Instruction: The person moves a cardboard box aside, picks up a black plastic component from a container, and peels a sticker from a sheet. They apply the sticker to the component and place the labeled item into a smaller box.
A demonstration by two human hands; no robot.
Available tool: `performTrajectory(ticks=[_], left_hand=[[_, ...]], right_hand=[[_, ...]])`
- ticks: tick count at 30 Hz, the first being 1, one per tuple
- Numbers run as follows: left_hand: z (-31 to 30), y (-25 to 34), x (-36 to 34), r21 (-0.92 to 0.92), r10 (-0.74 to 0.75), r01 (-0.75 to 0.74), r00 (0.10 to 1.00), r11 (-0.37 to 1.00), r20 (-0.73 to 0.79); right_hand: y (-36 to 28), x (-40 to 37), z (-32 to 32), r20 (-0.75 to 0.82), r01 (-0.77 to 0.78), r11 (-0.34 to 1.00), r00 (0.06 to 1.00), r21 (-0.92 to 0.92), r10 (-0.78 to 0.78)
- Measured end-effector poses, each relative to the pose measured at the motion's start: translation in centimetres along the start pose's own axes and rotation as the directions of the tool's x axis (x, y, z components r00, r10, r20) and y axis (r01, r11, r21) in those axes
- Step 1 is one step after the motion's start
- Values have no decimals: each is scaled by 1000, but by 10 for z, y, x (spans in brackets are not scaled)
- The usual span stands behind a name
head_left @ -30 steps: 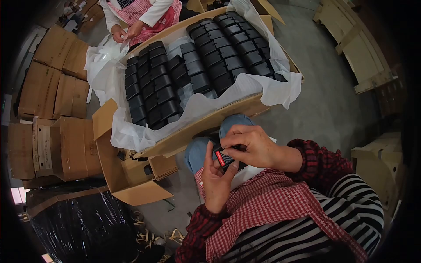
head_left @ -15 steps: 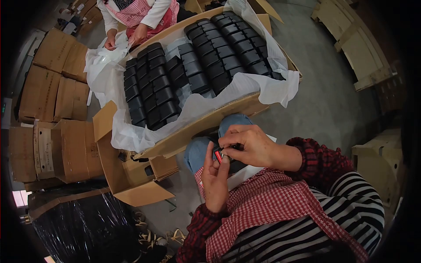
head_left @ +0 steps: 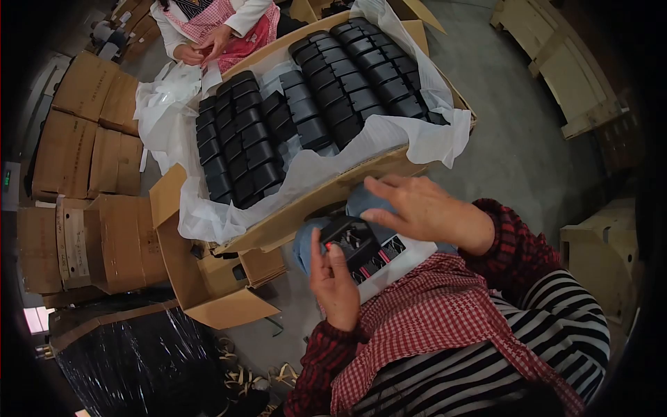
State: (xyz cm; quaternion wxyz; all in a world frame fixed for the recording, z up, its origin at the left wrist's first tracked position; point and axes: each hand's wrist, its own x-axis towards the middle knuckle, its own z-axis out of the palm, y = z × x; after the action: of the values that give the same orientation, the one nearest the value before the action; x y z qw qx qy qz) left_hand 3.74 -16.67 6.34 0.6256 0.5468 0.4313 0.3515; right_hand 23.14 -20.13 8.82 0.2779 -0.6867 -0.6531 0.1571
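Note:
My left hand (head_left: 335,288) is closed on a black plastic housing (head_left: 345,235), a hollow piece with its inside facing up. Beside the left thumb a small red spot shows on it; what that is I cannot make out. My right hand (head_left: 431,214) hovers just right of the housing, with thumb and fingers apart and nothing visible between them. On my lap, partly under the housing, rests a white tray (head_left: 415,256) with small red and black parts in it. Whether the right thumb touches the housing's edge is hard to see.
Ahead stands a large carton (head_left: 313,191) lined with white foam sheet (head_left: 434,135) and filled with rows of black housings (head_left: 347,76). Across it are a co-worker's hands (head_left: 208,47). An open smaller box (head_left: 229,309), stacked cartons (head_left: 73,153) and a black-wrapped bundle (head_left: 139,361) are left.
My right hand has opened and moved up and right from the left hand. The black housing is now tilted into view, and the lap tray shows more. The co-worker's hands have come together.

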Motion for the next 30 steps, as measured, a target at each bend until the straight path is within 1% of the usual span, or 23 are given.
performTrajectory(ticks=[1,2,3,4,5,6,7,8,9,10,11,13,15,16,17,19,20,22,23,25,26,28,30], left_hand=[[-4,3,4,-12,22,-22,998,1000,-60],[-7,6,6,-13,16,-16,998,1000,-59],[-8,5,5,-14,14,-15,998,1000,-62],[-10,5,3,26,-4,5,1000,1000,-27],[-11,5,2,66,-23,23,1000,998,11],[-8,3,3,68,-25,24,1000,997,17],[-5,0,4,-2,-44,44,999,999,15],[-1,-2,5,-73,-64,65,998,995,14],[1,-1,6,-72,-66,67,998,995,21],[2,2,6,-98,-72,74,997,992,21],[2,3,6,-124,-77,78,997,989,18],[-3,1,7,-123,-80,82,997,989,21],[-4,0,7,-124,-84,88,996,988,30],[-2,3,7,-179,-108,112,994,978,33],[0,4,7,-233,-131,137,991,963,38],[1,5,7,-230,-128,136,991,964,48],[1,6,7,-227,-123,132,991,965,51],[2,6,8,-233,-118,126,992,964,48],[2,6,8,-237,-114,122,992,964,47],[-1,1,9,-212,-96,104,994,972,46],[-2,0,9,-200,-87,94,995,975,45],[-2,0,9,-172,-73,78,997,982,35],[-2,0,9,-158,-67,70,997,985,23]], right_hand=[[11,1,-5,15,-53,998,998,-17,53],[20,0,-8,31,-103,994,994,-34,104],[26,0,-7,-41,-76,995,996,64,78],[25,0,-6,-38,-75,995,996,65,78],[21,0,-6,-59,-64,975,995,214,79],[17,-1,-5,-83,-51,933,993,357,86],[14,-1,-2,-88,-57,933,992,356,95],[11,0,3,-61,-36,919,996,392,64],[7,-1,6,-33,-14,903,999,429,31],[2,-1,8,-15,-46,898,998,438,58],[3,-2,11,-14,-45,897,998,440,57],[6,-1,21,-154,58,901,988,429,10],[4,-1,24,-144,47,888,989,457,22],[3,-1,25,-138,34,877,990,480,37],[3,0,26,-139,32,877,989,479,40],[4,1,30,-191,87,868,982,489,10],[4,0,32,-191,87,868,981,489,10],[3,-1,35,-263,175,871,963,459,-55],[4,-1,37,-261,175,871,964,459,-56],[5,1,38,-305,343,891,918,297,-251],[4,0,39,-305,343,891,918,297,-252],[0,-3,40,-257,334,924,924,184,-283],[1,-5,41,-253,347,924,919,157,-302]])
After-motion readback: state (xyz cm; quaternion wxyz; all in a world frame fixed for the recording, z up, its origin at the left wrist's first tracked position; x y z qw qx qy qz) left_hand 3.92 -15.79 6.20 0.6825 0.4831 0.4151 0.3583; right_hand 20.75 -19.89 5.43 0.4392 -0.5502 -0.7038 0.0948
